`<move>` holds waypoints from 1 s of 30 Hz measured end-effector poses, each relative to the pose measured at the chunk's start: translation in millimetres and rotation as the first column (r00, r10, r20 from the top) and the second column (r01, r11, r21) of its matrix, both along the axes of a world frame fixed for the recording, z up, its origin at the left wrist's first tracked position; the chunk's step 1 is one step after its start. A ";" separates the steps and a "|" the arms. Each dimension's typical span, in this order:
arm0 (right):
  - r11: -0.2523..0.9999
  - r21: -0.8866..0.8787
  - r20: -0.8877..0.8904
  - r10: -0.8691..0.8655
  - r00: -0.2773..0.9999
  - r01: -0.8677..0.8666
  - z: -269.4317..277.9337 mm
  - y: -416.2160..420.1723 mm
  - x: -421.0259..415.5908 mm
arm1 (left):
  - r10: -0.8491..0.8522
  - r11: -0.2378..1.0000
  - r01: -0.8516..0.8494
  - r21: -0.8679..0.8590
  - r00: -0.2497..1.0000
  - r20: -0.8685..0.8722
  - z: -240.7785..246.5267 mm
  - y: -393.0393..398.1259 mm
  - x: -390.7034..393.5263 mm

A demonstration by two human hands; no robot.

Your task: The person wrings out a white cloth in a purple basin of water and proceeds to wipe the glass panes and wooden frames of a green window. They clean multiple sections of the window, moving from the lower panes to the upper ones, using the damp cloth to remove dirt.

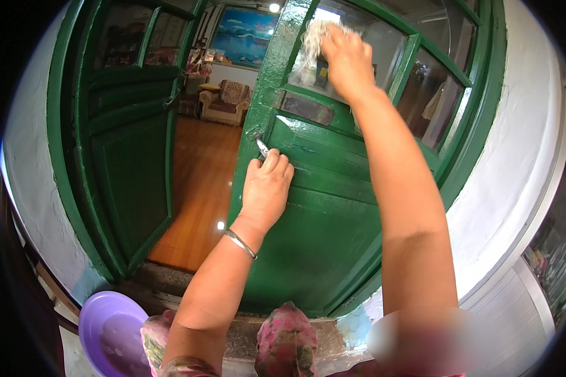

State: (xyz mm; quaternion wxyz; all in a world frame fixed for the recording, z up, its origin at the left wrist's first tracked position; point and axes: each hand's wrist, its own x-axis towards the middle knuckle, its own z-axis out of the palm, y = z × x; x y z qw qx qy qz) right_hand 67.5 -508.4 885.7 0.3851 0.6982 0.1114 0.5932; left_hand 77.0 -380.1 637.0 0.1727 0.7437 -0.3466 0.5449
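My right hand (349, 59) presses a whitish, stringy cloth (317, 45) against an upper glass pane (382, 45) of a green wooden door (320, 235). Lower and to the left, my left hand (268, 184), with a silver bangle (241, 244) on the wrist, grips the metal door handle (261, 143). Between the two hands a dark metal plate (306, 108) is fixed to the door. The palm side of both hands is hidden.
A second green door leaf (132, 165) stands ajar at left. Through the gap show a wooden floor (203, 174) and an armchair (226, 101). A purple basin (87, 325) with cloudy water sits at lower left, near a stone threshold (240, 334).
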 end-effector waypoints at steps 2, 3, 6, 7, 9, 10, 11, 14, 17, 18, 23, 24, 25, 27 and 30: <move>0.995 0.047 0.050 -0.091 0.995 0.089 29.2 -1.8 1.8 | -0.008 1.000 0.008 -0.018 1.000 0.002 0.7 -0.7 -1.3; 0.990 0.087 0.084 -0.116 0.990 0.108 43.3 -10.5 1.6 | -0.006 1.000 0.006 -0.029 1.000 0.001 -0.1 -0.3 -0.1; 0.996 0.078 0.148 -0.062 0.987 0.051 61.7 -44.5 -17.7 | -0.004 0.999 0.005 -0.050 1.000 0.008 -1.8 -2.0 1.8; 0.997 0.065 0.177 -0.051 0.983 0.040 56.8 -51.1 -20.8 | 0.000 0.998 0.000 -0.057 1.000 0.012 -2.5 -2.8 1.4; 0.990 0.094 0.117 -0.117 0.986 0.106 48.1 -60.4 -35.1 | -0.013 0.998 0.013 -0.056 1.000 0.006 -1.8 -4.4 -1.2; 0.985 0.113 0.086 -0.141 0.986 0.131 39.0 -61.2 -39.9 | -0.012 0.999 0.012 -0.049 1.000 0.003 -1.9 -3.3 -0.5; 0.990 0.083 0.081 -0.119 0.990 0.113 26.9 -62.7 -41.3 | -0.010 0.999 0.010 -0.040 1.000 0.004 -2.6 -3.1 1.0; 0.999 0.004 0.068 -0.053 0.996 0.053 -16.4 -68.2 -45.9 | -0.015 1.000 0.015 -0.026 1.000 0.014 0.3 -1.9 1.8; 0.995 0.061 0.012 0.078 0.997 -0.079 -62.7 -60.5 -49.4 | -0.009 1.000 0.009 -0.030 1.000 0.009 -0.8 0.3 3.5; 0.991 0.123 -0.016 0.057 0.998 -0.055 -62.4 -58.5 -52.9 | -0.005 1.000 0.005 -0.031 1.000 0.007 -0.5 -1.1 2.6; 0.902 0.382 -0.032 0.228 0.973 -0.199 -24.9 -65.2 -60.3 | 0.017 0.999 -0.017 -0.037 1.000 -0.012 -0.9 -7.2 -0.6; 0.921 0.268 0.067 0.274 0.959 -0.282 -8.7 -62.4 -64.7 | 0.018 0.999 -0.019 -0.039 1.000 -0.017 -2.0 -5.6 0.3; 0.918 0.233 0.198 0.278 0.940 -0.320 6.6 -56.0 -69.2 | 0.020 0.999 -0.020 -0.039 1.000 -0.016 -1.5 -3.5 1.3; 0.956 0.207 0.379 0.117 0.918 -0.207 41.3 -67.8 -78.5 | -0.006 0.998 0.006 -0.065 1.000 -0.011 -3.1 -8.4 0.7; 0.929 0.368 0.270 -0.135 0.953 0.027 52.7 -76.2 -79.3 | -0.035 0.996 0.035 -0.084 0.999 0.002 -3.0 -6.6 1.0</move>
